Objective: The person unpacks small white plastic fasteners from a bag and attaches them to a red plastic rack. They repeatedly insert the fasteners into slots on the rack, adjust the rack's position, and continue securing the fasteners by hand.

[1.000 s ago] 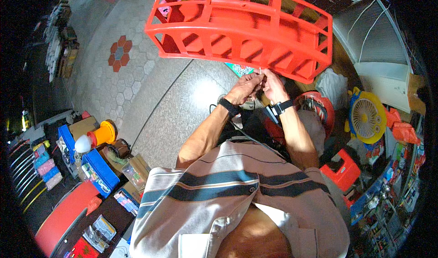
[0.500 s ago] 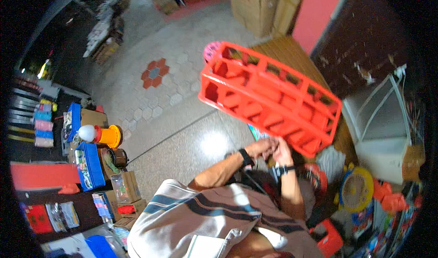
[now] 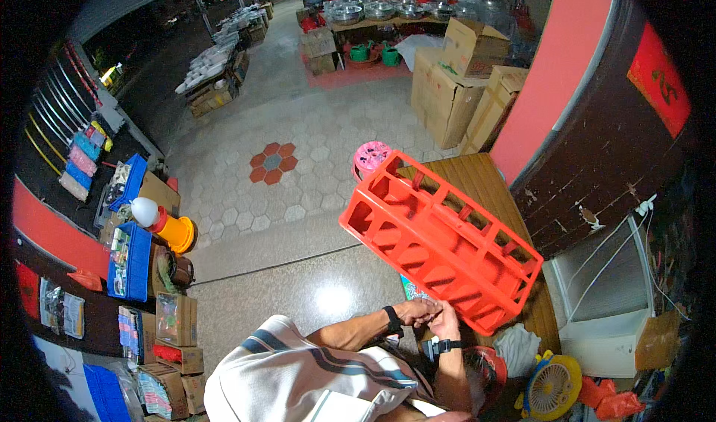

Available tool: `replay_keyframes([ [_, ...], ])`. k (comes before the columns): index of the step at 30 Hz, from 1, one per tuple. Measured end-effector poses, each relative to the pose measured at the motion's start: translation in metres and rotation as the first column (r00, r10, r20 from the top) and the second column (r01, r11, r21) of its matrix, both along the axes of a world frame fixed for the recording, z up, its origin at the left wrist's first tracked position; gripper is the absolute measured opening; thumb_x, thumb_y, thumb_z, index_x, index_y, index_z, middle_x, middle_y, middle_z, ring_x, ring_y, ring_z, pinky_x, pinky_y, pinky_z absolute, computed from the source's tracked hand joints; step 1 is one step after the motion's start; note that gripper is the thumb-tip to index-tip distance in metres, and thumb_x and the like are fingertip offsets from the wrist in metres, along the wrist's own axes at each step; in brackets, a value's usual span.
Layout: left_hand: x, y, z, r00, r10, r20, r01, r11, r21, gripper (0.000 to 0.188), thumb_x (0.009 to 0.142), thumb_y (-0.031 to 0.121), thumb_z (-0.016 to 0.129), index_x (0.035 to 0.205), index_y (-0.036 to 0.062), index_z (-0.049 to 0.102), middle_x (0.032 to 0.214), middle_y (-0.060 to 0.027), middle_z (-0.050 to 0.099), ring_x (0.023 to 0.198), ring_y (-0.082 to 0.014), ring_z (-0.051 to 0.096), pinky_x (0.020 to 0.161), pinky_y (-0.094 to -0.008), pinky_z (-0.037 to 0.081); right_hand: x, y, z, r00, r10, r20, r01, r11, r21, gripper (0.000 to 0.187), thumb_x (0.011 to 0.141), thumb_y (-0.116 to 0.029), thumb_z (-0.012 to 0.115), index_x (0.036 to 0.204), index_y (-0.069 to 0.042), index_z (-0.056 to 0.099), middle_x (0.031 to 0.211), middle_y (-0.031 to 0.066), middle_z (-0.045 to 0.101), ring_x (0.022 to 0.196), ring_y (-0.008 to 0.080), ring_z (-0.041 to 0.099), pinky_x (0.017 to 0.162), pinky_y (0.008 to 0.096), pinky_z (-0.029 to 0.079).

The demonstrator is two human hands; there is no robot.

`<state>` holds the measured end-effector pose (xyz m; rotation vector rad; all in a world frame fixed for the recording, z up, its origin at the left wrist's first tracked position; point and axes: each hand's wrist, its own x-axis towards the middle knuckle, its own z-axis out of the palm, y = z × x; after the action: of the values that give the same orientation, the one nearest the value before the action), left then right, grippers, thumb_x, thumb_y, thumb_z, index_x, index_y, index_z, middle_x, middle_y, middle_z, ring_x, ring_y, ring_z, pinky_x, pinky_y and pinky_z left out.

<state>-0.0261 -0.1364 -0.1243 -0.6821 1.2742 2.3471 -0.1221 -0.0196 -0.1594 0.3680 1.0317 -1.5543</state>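
The red plastic rack (image 3: 432, 241), a long open frame with rows of openings, lies along the left edge of the brown wooden table (image 3: 481, 177). Close by its near side, the left hand (image 3: 415, 311) and right hand (image 3: 446, 320) meet, fingers curled together; whether they grip anything cannot be told. Beyond, grey hexagonal tiles (image 3: 328, 135) surround a reddish flower pattern (image 3: 273, 163); creased cardboard boxes (image 3: 446, 101) stand near the table's far edge.

The hands (image 3: 416, 312) meet just beside a red rack (image 3: 440, 249); a yellow fan (image 3: 552, 386) is at lower right, boxes (image 3: 446, 108) beyond, a blue bin (image 3: 139, 264) left.
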Motion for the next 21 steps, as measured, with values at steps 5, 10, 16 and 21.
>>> replay_keyframes([
  [5,0.004,-0.010,0.009,1.000,0.012,-0.029,-0.003,0.954,0.299,0.028,0.102,0.036,0.048,0.083,0.0145,0.051,0.059,0.0084,0.039,0.045,-0.0053,0.032,0.040,-0.0221,0.024,0.001,0.002,0.002,0.998,-0.037,0.053,0.040,0.997,-0.062,0.025,0.090,-0.023,0.050,0.094,-0.005,0.066,0.072,-0.0018,0.060,0.060,0.0122,0.046,0.062,0.0284,0.040],
  [10,0.003,-0.011,0.006,0.998,0.036,-0.057,-0.018,0.958,0.288,0.020,0.097,0.023,0.050,0.079,0.0140,0.052,0.054,0.0067,0.039,0.040,-0.0069,0.029,0.038,-0.0248,0.019,0.000,0.004,-0.008,0.999,-0.027,0.047,0.030,0.997,-0.071,0.021,0.090,-0.026,0.054,0.094,-0.009,0.066,0.073,-0.0022,0.061,0.063,0.0119,0.049,0.063,0.0285,0.041],
  [16,-0.004,-0.002,0.005,0.996,0.084,-0.031,-0.080,0.992,0.097,0.024,0.089,0.020,0.052,0.066,0.0125,0.052,0.052,0.0027,0.041,0.041,-0.0087,0.032,0.038,-0.0262,0.021,0.006,0.001,-0.035,0.968,-0.221,-0.118,0.217,0.975,-0.050,0.022,0.091,-0.029,0.054,0.089,-0.011,0.064,0.080,0.0008,0.066,0.072,0.0165,0.058,0.069,0.0295,0.046],
  [21,-0.014,0.003,0.012,0.995,0.090,-0.029,-0.092,0.995,-0.041,0.019,0.088,0.022,0.050,0.072,0.0121,0.054,0.056,0.0004,0.047,0.041,-0.0111,0.034,0.037,-0.0280,0.022,0.006,-0.002,-0.040,0.992,-0.101,0.077,0.125,0.866,-0.483,0.040,0.097,-0.038,0.040,0.088,-0.006,0.061,0.081,0.0087,0.067,0.065,0.0222,0.062,0.050,0.0319,0.048],
])
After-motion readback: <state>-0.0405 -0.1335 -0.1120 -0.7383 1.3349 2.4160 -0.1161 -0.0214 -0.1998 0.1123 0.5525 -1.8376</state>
